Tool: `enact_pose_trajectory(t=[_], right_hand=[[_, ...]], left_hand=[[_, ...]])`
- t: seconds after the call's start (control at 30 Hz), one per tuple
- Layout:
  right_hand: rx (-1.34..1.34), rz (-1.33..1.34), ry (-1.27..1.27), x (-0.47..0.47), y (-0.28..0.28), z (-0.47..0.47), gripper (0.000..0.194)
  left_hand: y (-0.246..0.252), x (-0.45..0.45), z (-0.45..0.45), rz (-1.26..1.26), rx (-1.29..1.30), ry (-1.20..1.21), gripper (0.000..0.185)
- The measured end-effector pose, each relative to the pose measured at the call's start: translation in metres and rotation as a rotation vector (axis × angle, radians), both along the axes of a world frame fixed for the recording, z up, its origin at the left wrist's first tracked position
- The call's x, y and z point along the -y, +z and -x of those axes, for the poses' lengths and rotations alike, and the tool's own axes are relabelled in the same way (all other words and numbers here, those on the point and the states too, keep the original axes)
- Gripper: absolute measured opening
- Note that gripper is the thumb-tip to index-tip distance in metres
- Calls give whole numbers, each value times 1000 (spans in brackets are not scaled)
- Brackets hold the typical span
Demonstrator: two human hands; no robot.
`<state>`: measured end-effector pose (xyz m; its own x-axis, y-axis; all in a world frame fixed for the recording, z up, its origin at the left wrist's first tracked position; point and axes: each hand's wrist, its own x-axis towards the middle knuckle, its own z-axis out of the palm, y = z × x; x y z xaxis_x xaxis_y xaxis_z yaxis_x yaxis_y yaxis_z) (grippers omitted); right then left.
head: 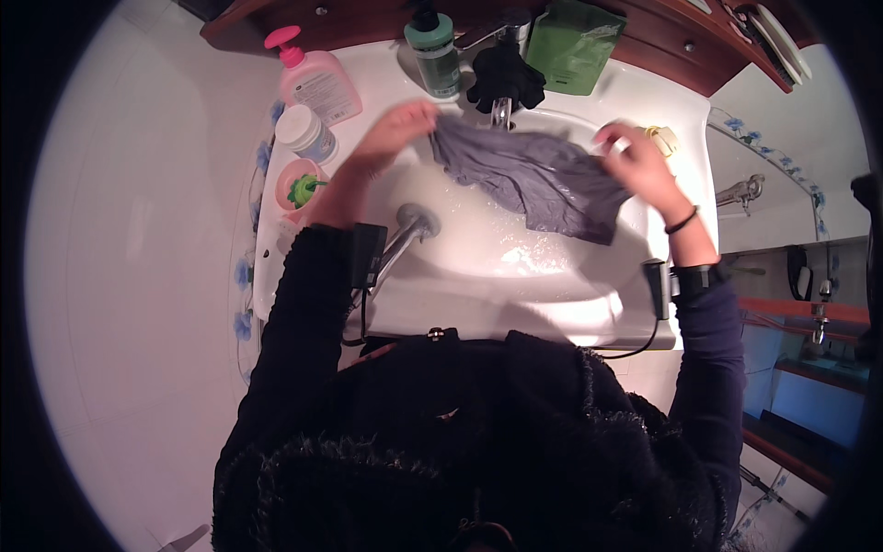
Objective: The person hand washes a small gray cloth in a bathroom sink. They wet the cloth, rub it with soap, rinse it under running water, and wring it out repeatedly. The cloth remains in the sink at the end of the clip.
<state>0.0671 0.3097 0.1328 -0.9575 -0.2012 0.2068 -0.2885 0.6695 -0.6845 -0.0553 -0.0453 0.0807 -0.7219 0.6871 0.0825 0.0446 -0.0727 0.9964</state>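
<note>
A wet grey cloth is stretched between my two hands above the white washbasin. My left hand pinches its upper left corner. My right hand grips the other end, where the cloth hangs lower; a white ring-like thing shows on one finger. Just behind the cloth, the chrome tap has a dark bunched cloth around its neck. Sudsy-looking wet patches glisten in the bowl below.
Left of the bowl stand a pink pump bottle, a white-lidded jar and a pink cup. A green pump bottle and a green pouch flank the tap. A chrome fitting lies near my left forearm.
</note>
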Motion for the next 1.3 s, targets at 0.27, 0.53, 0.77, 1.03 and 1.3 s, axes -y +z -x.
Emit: enact_pose_trajectory(t=[0.27, 0.53, 0.77, 1.03, 1.3], right_hand=[[422, -680, 316, 54, -155, -30, 43], [522, -587, 333, 20, -77, -18, 21], [382, -577, 112, 1, 73, -34, 17], [-182, -591, 364, 50, 144, -61, 17], [-357, -251, 269, 97, 134, -10, 42]], left_hand=[[-92, -57, -85, 1367, -533, -526, 44], [-43, -29, -59, 1017, -459, -453, 40], [103, 14, -38, 930, -604, -49, 18], [119, -8, -52, 253, -380, 543, 13], [107, -70, -69, -25, 206, -120, 19]])
